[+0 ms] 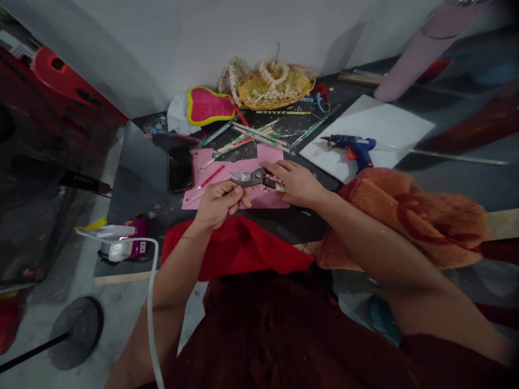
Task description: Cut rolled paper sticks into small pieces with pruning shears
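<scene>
My right hand (298,182) is closed round the handles of a pair of pruning shears (256,177), whose blades point left. Close to the blades, my left hand (223,202) has its thumb and fingers pinched together; whatever it holds is too small to make out. Both hands are over a pink sheet of paper (259,203). A red stick (212,176) lies on that paper, left of the shears. Beyond the hands, several paper-wrapped chopsticks (259,135) lie crossed over one another.
A phone (180,168) lies left of the paper. At the back stands a yellow basket (279,100) with pale beadlike pieces. To the right, a blue glue gun (357,148) rests on a white board (405,121), near an orange towel (409,210) and a pink bottle (421,51).
</scene>
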`<control>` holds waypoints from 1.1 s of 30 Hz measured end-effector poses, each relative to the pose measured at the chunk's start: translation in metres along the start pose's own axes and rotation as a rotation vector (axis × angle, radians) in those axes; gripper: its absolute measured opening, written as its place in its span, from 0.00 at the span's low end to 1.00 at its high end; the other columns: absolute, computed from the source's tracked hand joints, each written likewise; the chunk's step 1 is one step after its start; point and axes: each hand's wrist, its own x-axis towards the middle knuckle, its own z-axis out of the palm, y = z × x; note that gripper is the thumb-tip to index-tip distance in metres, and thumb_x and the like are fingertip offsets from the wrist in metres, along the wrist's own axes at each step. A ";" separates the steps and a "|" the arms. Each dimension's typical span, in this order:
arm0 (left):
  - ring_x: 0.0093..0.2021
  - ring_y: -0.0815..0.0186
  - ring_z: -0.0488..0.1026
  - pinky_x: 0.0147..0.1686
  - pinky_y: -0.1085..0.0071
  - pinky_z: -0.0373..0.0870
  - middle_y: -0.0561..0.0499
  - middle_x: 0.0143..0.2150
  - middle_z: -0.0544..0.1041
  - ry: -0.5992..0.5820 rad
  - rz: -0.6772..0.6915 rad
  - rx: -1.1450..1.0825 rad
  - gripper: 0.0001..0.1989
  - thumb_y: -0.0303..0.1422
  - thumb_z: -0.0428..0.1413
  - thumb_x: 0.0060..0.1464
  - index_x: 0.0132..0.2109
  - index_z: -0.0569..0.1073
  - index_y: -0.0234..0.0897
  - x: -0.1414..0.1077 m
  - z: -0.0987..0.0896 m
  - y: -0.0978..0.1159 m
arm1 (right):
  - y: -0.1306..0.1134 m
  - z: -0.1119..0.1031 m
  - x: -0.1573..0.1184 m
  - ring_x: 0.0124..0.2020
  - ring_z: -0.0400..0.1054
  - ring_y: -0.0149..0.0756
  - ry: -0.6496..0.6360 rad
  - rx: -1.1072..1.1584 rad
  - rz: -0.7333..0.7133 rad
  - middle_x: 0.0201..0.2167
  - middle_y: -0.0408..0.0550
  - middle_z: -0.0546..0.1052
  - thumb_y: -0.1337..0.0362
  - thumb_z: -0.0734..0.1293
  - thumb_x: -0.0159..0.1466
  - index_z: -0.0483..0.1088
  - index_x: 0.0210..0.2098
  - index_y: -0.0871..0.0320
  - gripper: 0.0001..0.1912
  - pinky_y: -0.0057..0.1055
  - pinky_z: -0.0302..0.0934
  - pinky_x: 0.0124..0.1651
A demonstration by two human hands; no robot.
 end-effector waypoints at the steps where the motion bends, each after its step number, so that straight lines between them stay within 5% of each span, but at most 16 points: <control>1: 0.13 0.81 0.56 0.13 0.82 0.48 0.48 0.23 0.77 -0.031 -0.045 -0.057 0.15 0.40 0.63 0.48 0.31 0.75 0.30 -0.001 0.000 0.003 | 0.000 -0.001 0.000 0.50 0.65 0.46 -0.003 0.020 -0.010 0.49 0.55 0.71 0.68 0.62 0.54 0.56 0.63 0.58 0.36 0.41 0.60 0.54; 10: 0.10 0.81 0.53 0.10 0.83 0.43 0.49 0.18 0.75 -0.225 -0.247 -0.241 0.15 0.39 0.66 0.44 0.30 0.74 0.30 -0.006 -0.004 0.011 | -0.002 -0.006 0.000 0.51 0.65 0.45 -0.031 0.121 -0.095 0.52 0.55 0.70 0.70 0.62 0.53 0.55 0.63 0.59 0.37 0.40 0.62 0.52; 18: 0.17 0.78 0.63 0.17 0.81 0.57 0.49 0.28 0.79 0.082 0.163 0.112 0.14 0.41 0.59 0.53 0.35 0.75 0.32 0.002 0.004 -0.006 | -0.004 0.001 0.000 0.50 0.66 0.48 0.045 -0.013 0.078 0.49 0.55 0.71 0.65 0.63 0.56 0.55 0.63 0.57 0.35 0.43 0.61 0.53; 25: 0.19 0.77 0.63 0.20 0.78 0.60 0.47 0.32 0.79 0.158 0.284 0.381 0.14 0.41 0.54 0.58 0.36 0.75 0.32 0.003 -0.001 -0.013 | -0.001 0.004 0.000 0.50 0.66 0.47 0.068 -0.034 0.099 0.50 0.56 0.71 0.64 0.62 0.56 0.55 0.63 0.58 0.34 0.43 0.61 0.52; 33: 0.12 0.81 0.52 0.12 0.81 0.46 0.50 0.20 0.75 -0.033 -0.046 -0.044 0.16 0.42 0.62 0.48 0.32 0.74 0.31 0.001 0.000 0.002 | -0.001 0.000 0.001 0.49 0.66 0.46 0.044 -0.002 0.039 0.48 0.56 0.71 0.65 0.62 0.57 0.56 0.62 0.58 0.33 0.41 0.60 0.53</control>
